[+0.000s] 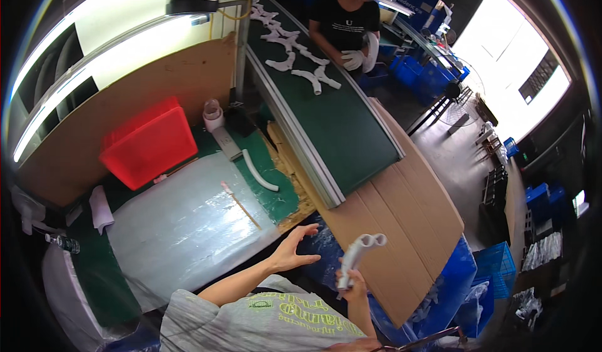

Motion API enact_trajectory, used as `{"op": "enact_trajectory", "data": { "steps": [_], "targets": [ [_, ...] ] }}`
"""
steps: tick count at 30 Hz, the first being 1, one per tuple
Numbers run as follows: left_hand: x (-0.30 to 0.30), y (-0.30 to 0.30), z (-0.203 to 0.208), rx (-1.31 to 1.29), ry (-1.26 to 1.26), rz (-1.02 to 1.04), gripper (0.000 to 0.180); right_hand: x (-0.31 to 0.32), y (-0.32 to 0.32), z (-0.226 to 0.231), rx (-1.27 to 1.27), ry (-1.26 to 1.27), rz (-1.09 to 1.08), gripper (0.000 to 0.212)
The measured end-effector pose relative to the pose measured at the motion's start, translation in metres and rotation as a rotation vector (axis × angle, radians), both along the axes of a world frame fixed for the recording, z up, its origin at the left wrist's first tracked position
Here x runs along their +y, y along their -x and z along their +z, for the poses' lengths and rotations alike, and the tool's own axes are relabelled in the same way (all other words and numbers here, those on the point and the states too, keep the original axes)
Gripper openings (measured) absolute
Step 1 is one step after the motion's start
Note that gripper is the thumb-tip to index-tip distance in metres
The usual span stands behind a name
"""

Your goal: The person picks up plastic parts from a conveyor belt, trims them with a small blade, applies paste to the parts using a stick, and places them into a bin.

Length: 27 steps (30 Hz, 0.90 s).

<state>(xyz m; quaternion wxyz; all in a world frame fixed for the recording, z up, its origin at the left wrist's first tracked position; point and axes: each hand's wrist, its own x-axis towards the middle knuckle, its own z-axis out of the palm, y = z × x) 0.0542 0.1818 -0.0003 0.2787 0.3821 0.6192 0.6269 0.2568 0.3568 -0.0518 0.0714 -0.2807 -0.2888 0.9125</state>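
My right hand is closed around the lower end of a white curved plastic pipe piece. Two round open ends show side by side at the top of this piece. It is held over the cardboard's near left side. To its left my left hand is empty, fingers spread, just beyond the near edge of the workbench. On the green bench top lies a bent white tube. A thin brown stick with a pale end rests on the clear sheet covering the bench.
A green conveyor belt carries several white curved pipe pieces at its far end. Beside it stands a person with a white glove. A red bin sits on the bench. Cardboard and a blue crate are to the right.
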Motion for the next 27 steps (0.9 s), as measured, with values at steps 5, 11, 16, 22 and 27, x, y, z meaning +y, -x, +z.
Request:
{"op": "enact_trajectory", "data": {
  "steps": [5, 11, 16, 22, 27],
  "targets": [
    [0.043, -0.056, -0.019, -0.137, 0.167, -0.181, 0.057, 0.116, -0.216, -0.030, -0.354, -0.301, -0.611, 0.035],
    [0.074, -0.102, -0.029, -0.254, 0.227, -0.161, 0.052, 0.255, -0.409, -0.040, -0.666, -0.258, -0.949, 0.035],
    [0.080, -0.120, -0.037, -0.286, 0.213, -0.093, 0.048, 0.310, -0.385, -0.039, -0.781, -0.425, -1.013, 0.036],
    [0.062, -0.129, -0.054, -0.309, 0.301, 0.015, 0.044, 0.214, -0.175, -0.059, -0.801, -0.803, -0.405, 0.017],
    [0.044, -0.128, -0.064, -0.383, 0.335, 0.071, 0.040, 0.068, -0.035, -0.064, -0.405, -0.408, 0.092, 0.015]
  ]
}}
